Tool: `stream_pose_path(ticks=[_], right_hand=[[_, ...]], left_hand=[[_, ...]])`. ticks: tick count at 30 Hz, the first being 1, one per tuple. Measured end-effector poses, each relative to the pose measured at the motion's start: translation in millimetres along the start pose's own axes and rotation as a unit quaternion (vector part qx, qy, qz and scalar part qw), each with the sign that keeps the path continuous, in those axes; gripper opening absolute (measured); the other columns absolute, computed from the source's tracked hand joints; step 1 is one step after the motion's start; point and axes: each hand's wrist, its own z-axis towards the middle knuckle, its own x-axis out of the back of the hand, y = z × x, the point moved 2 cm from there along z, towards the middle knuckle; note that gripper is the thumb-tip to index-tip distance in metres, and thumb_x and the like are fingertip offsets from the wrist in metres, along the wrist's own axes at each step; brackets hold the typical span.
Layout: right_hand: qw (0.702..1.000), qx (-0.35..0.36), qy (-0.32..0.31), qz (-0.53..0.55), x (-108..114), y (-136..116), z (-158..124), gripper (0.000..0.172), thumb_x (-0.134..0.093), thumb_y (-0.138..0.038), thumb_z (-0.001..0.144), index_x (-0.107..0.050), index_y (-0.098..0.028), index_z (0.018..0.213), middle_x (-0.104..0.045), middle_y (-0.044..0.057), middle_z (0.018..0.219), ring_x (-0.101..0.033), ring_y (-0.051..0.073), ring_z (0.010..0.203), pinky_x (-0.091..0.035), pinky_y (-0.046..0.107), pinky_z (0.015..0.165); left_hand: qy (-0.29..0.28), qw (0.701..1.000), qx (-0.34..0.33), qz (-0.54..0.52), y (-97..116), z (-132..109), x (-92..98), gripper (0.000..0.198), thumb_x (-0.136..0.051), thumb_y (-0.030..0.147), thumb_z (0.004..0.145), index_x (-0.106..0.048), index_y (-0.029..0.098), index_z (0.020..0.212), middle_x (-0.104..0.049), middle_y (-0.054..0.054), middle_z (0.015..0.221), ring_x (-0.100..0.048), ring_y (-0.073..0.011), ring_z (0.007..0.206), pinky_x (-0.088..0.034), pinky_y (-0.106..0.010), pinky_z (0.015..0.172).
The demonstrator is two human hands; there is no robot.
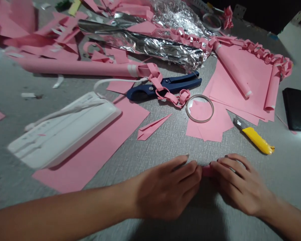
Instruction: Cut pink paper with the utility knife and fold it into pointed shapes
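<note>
Between my two hands, low in the head view, is a small pink paper piece [207, 171], mostly hidden by fingers. My left hand [172, 187] is closed on its left end, and my right hand [240, 182] pinches its right end. Just beyond my hands lie a folded pink paper [153, 128], a tape roll [211, 115] resting on cut pink paper [222, 125], and a yellow cutter [258, 140] with its blade partly out. Dark blue pliers [170, 86] lie farther back, with a pink paper chain [172, 97] over and beside them.
A white power device [65, 134] with a cable sits on pink paper [115, 140] at left. Behind are a long pink roll [82, 68], crumpled foil [165, 50] and paper scraps. Pink sheets [240, 77] with rolls and a black phone [295, 108] lie right.
</note>
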Motion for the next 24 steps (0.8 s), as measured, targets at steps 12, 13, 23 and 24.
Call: stream_pose_path(ticks=[12, 13, 23, 24], right_hand=[[1.000, 0.017, -0.011, -0.002, 0.1, -2.3, -0.8, 0.034, -0.045, -0.004, 0.106, -0.075, -0.010, 0.119, -0.082, 0.013, 0.123, -0.067, 0.026, 0.119, -0.057, 0.047, 0.108], [1.000, 0.008, -0.013, -0.003, -1.5, -1.7, -3.0, 0.032, -0.046, -0.006, 0.108, -0.075, -0.010, 0.121, -0.082, 0.012, 0.123, -0.067, 0.026, 0.120, -0.057, 0.048, 0.110], [0.999, -0.035, 0.007, 0.017, -3.2, -0.3, -2.0, 0.023, -0.058, -0.008, 0.104, -0.075, -0.014, 0.119, -0.083, 0.011, 0.119, -0.074, 0.025, 0.117, -0.058, 0.047, 0.113], [0.999, -0.034, 0.009, 0.020, -1.9, -0.4, -1.3, 0.022, -0.059, -0.010, 0.104, -0.074, -0.013, 0.120, -0.083, 0.012, 0.120, -0.074, 0.026, 0.116, -0.058, 0.047, 0.112]], left_hand=[[0.006, 1.000, 0.014, -0.014, -5.2, 6.9, -2.9, 0.014, -0.063, 0.011, 0.106, -0.076, 0.016, 0.100, -0.073, -0.008, 0.105, -0.063, -0.0229, 0.097, -0.054, -0.040, 0.091], [0.006, 1.000, 0.020, -0.013, -5.4, 6.9, -2.7, 0.016, -0.061, 0.011, 0.107, -0.076, 0.015, 0.102, -0.073, -0.008, 0.106, -0.063, -0.0230, 0.098, -0.053, -0.040, 0.091], [0.014, 0.998, 0.050, -0.028, -7.8, 9.1, -5.4, 0.019, -0.060, 0.005, 0.108, -0.073, 0.013, 0.097, -0.071, -0.005, 0.097, -0.063, -0.0204, 0.092, -0.053, -0.038, 0.080], [0.014, 0.998, 0.049, -0.026, -7.7, 9.2, -5.7, 0.019, -0.060, 0.005, 0.107, -0.073, 0.013, 0.096, -0.071, -0.005, 0.097, -0.063, -0.0203, 0.091, -0.053, -0.038, 0.080]])
